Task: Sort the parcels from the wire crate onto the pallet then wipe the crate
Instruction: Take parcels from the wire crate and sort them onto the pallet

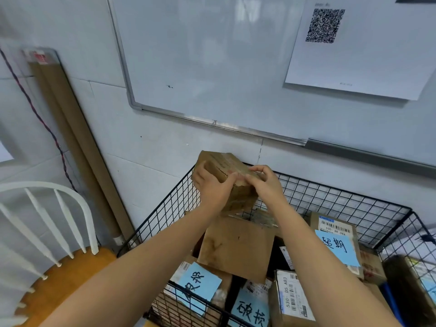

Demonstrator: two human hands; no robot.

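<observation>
While both hands grip it, the small brown cardboard parcel (232,175) sits lifted above the black wire crate (330,197): left hand (211,185) curled around its left side, right hand (265,182) pinching its top right edge, over labelled boxes (236,246).

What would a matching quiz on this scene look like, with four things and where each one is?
Things:
1. small box
2. chair
3. QR sheet
4. blue notes

Places:
A. stuck on parcels in the crate
B. on the whiteboard
C. gripped by the left hand and right hand, above the crate
D. left of the crate

Pairs: 1-C, 2-D, 3-B, 4-A
</observation>
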